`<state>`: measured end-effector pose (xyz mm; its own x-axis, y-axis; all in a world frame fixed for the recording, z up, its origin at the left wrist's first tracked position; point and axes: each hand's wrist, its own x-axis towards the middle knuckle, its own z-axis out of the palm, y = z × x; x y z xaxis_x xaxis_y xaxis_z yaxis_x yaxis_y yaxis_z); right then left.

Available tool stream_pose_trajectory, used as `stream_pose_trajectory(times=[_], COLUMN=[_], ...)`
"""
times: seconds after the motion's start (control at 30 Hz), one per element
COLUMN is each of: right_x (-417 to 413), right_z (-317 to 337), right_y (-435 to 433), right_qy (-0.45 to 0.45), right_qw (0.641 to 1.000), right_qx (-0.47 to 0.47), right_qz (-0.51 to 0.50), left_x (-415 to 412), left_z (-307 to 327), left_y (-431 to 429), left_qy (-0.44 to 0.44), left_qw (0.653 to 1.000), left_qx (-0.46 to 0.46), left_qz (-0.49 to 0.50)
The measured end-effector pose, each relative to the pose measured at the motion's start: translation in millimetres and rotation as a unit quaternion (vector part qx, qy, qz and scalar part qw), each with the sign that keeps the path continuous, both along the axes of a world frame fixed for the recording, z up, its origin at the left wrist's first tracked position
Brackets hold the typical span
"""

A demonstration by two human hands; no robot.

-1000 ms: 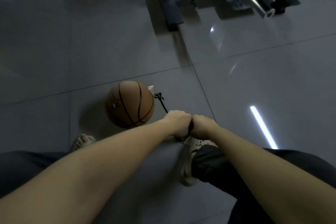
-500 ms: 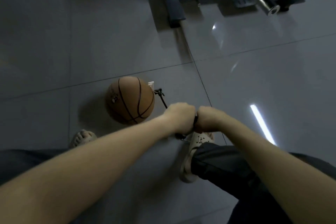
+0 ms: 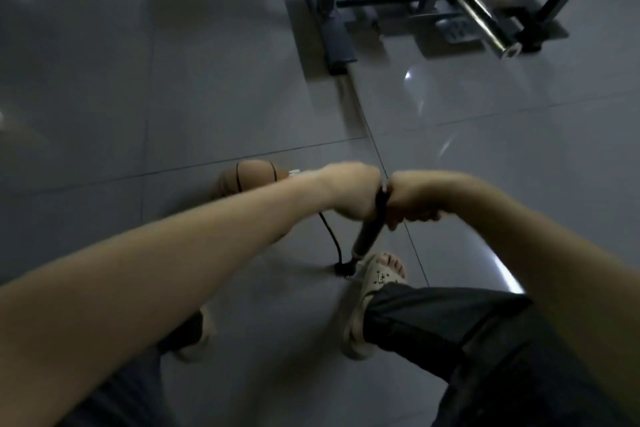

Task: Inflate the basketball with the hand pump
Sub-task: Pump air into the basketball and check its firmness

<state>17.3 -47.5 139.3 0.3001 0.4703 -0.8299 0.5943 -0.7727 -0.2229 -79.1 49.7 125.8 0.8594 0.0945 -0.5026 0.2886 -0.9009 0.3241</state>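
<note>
Since the earlier frame both fists have risen. The left hand (image 3: 349, 194) and right hand (image 3: 412, 199) grip the black pump handle (image 3: 381, 200), and the grey cylindrical pump barrel (image 3: 367, 236) now shows below them. The orange rubber basketball (image 3: 246, 177) lies beyond the left wrist, partly hidden. Glossy grey floor tiles (image 3: 207, 80) lie ahead of the fists, with the dark metal gym frame (image 3: 337, 45) well apart
</note>
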Motion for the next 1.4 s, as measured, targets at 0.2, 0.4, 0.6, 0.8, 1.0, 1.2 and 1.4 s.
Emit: stream_pose_trajectory(times=[0.2,0.4,0.6,0.8,1.0,1.2,1.4], right_x=[-18.7,-44.0,-44.5,1.5,-18.3,-37.4,-33.1], right_z=[-34.9,-136.0,-122.0,3.5,-47.1,-135.4,-128.6], right_y=[-12.2,-23.8,-15.6,4.6,-12.3,-23.3,-18.3], right_qy=[-0.051,-0.086,-0.058,-0.02,-0.053,-0.078,-0.067], right_qw=[0.998,0.996,0.998,1.0,0.999,0.997,0.997], right_qx=[0.002,0.01,-0.033,0.005,0.009,0.017,-0.023], right_qz=[0.028,0.001,0.009,-0.007,0.008,0.016,0.016], left_x=[-7.1,-28.9,-23.4,5.9,-7.9,-27.9,-10.4], left_z=[-27.7,-126.3,-114.9,3.5,-33.5,-126.0,-110.9], left_y=[-17.4,-31.4,-25.1,4.6,-17.5,-32.5,-26.1], left_qy=[-0.026,-0.018,0.021,-0.026,-0.033,-0.021,0.041], left_qw=[0.999,0.999,0.999,0.999,0.999,0.999,0.999], left_qx=[0.019,0.041,0.036,0.015,0.035,0.024,0.031], left_qz=[0.011,-0.014,-0.018,-0.016,-0.008,0.014,-0.018])
